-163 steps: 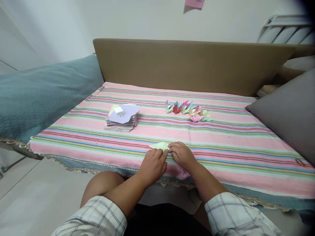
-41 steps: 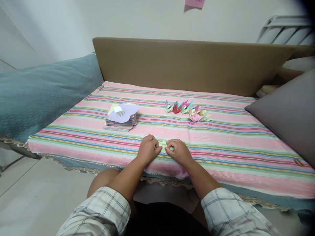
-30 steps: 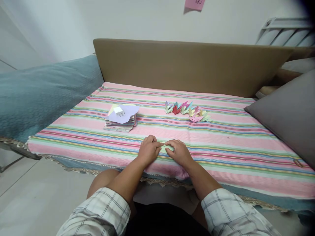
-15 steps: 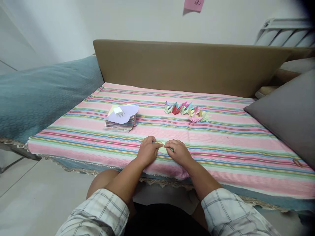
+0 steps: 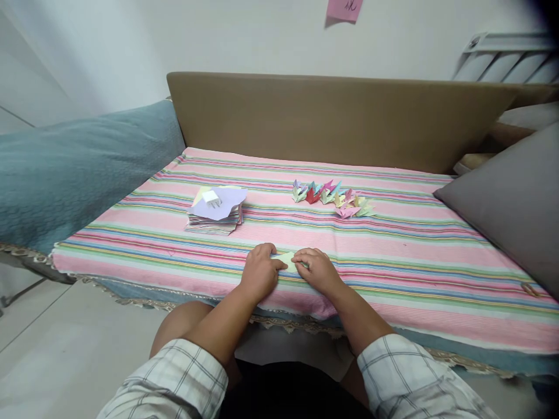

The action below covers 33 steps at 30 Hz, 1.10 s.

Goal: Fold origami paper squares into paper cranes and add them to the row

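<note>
A small piece of pale green folded paper (image 5: 286, 261) lies on the striped cloth (image 5: 393, 250), between my two hands. My left hand (image 5: 262, 270) grips its left side, thumb stretched along the near edge and the other fingers curled. On the right side, my right hand (image 5: 318, 270) pinches the paper between thumb and fingers. My fingers cover both ends of the paper, so its full shape is hidden. Beyond my hands sits a cluster of folded paper cranes (image 5: 327, 195) in several colours.
Left of the cranes stands a stack of paper sheets (image 5: 213, 224) with a white plug adapter (image 5: 212, 198) on top. A grey cushion (image 5: 510, 198) rests at the right. The brown backrest (image 5: 332, 119) closes off the far side, and a blue-covered armrest (image 5: 87, 163) the left.
My left thumb has slid down and left across the paper, so more of the pale green shows. The right hand has hardly moved.
</note>
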Each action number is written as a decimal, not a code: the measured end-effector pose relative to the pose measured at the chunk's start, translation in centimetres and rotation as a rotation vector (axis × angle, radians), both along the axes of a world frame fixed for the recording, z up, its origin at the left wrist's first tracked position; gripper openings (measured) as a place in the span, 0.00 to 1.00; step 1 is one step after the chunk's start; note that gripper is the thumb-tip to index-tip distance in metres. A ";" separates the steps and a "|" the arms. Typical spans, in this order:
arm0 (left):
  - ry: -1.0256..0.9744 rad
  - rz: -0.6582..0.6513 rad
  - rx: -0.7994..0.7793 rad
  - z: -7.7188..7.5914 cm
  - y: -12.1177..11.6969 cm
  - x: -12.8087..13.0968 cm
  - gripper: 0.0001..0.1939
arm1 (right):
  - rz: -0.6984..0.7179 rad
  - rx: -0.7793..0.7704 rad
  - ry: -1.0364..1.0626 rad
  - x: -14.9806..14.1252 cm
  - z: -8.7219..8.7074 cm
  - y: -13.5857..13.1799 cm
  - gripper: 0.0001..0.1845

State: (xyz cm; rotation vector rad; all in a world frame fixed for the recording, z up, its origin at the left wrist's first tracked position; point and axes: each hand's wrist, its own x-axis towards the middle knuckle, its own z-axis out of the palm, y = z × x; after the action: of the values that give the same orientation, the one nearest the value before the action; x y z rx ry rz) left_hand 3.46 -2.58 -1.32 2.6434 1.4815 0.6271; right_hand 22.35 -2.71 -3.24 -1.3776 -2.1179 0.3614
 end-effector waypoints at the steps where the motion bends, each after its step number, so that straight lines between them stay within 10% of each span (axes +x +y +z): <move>1: 0.008 0.003 0.006 0.1 0.0 -0.2 0.12 | 0.005 0.002 0.000 0.0 0.0 0.0 0.10; 7: -0.027 0.029 0.087 0.4 -0.5 -0.6 0.10 | 0.007 0.010 0.019 0.1 -0.1 0.0 0.10; 16: 0.079 -0.303 0.194 -1.2 -1.3 0.7 0.16 | 0.021 0.013 0.018 0.1 -0.1 0.0 0.12; 33: 0.099 -0.345 0.119 -0.5 -0.9 0.3 0.15 | 0.108 0.009 -0.066 0.9 0.2 -0.2 0.18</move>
State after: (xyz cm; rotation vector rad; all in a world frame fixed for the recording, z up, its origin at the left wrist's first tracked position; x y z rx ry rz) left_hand 3.71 -3.52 -1.87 2.9588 0.9936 0.5747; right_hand 23.27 -2.88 -3.06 -1.2895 -2.2510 0.3530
